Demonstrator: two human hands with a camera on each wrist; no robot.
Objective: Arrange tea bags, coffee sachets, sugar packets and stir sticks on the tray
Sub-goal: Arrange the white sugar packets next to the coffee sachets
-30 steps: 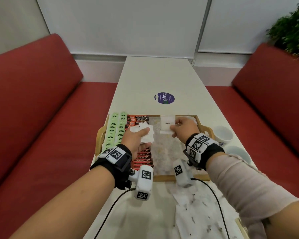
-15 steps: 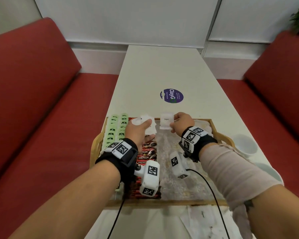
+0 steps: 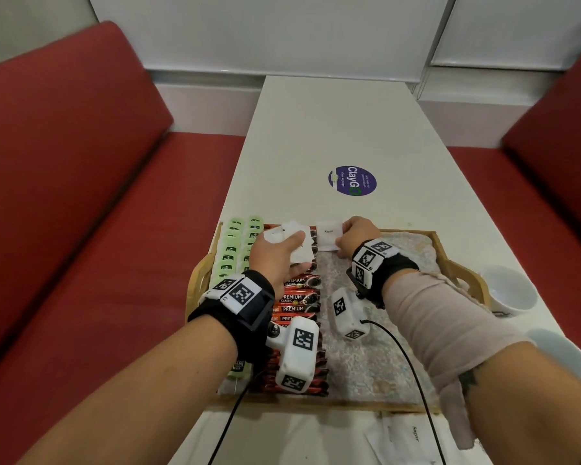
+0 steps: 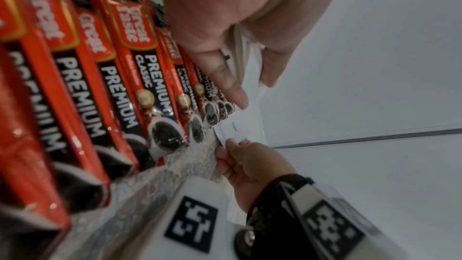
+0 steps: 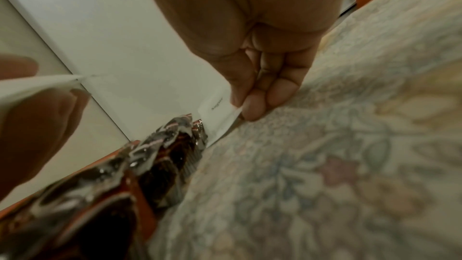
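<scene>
A wooden tray [image 3: 450,263] with a floral liner [image 3: 366,364] holds green tea bags [image 3: 232,250] in rows at the left and red coffee sachets [image 3: 296,303] beside them. My right hand [image 3: 353,236] pinches one white sugar packet [image 3: 329,234] at the tray's far edge, just right of the sachets; the right wrist view shows the same sugar packet [image 5: 220,114] touching the liner. My left hand [image 3: 279,253] grips several white sugar packets [image 3: 292,236] above the sachets, and in the left wrist view these packets [image 4: 247,62] sit between thumb and fingers.
Two white cups [image 3: 510,290] stand on the table right of the tray. More sugar packets [image 3: 406,437] lie on the table in front of the tray. A purple round sticker [image 3: 352,180] marks the table [image 3: 332,129] beyond. Red benches [image 3: 81,162] flank both sides.
Both hands have moved farther away toward the tray's far edge. The right hand has lowered its single sugar packet down next to the coffee sachets.
</scene>
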